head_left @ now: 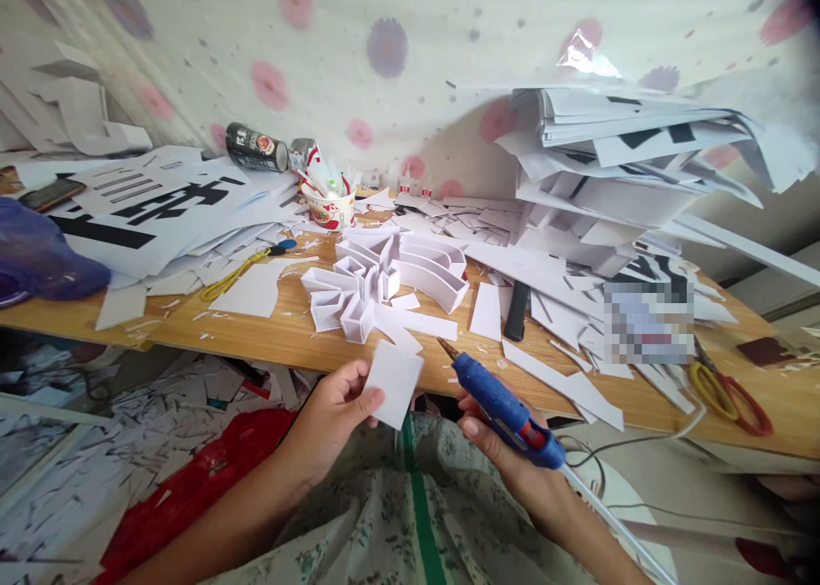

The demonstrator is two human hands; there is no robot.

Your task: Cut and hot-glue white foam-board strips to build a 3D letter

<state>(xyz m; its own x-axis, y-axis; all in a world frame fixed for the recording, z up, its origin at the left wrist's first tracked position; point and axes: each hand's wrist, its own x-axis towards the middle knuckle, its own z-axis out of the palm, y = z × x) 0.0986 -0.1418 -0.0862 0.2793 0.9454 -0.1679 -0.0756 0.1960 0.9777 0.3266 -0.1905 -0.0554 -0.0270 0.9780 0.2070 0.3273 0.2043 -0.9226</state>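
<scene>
My left hand [349, 397] pinches a small white rectangular board piece [395, 384] between thumb and fingers, just off the table's front edge. A blue glue gun [506, 410] rests in my right hand [490, 435], its nozzle pointing up and left toward the board piece without touching it. The fingers under the gun are partly hidden. Beyond both hands, a white hollow shape made of upright strips [368, 286] stands on the wooden table [243, 337]. Flat white offcuts [426, 323] lie against its near side.
Yellow-handled scissors [237, 276] lie left, red-and-yellow scissors [730, 397] right. A black-handled tool [516, 310] lies among scraps. Behind are a tub of tools [330, 209] and a black can [256, 148]. Stacked white boards [608, 192] rise at right; a cable [641, 438] trails below.
</scene>
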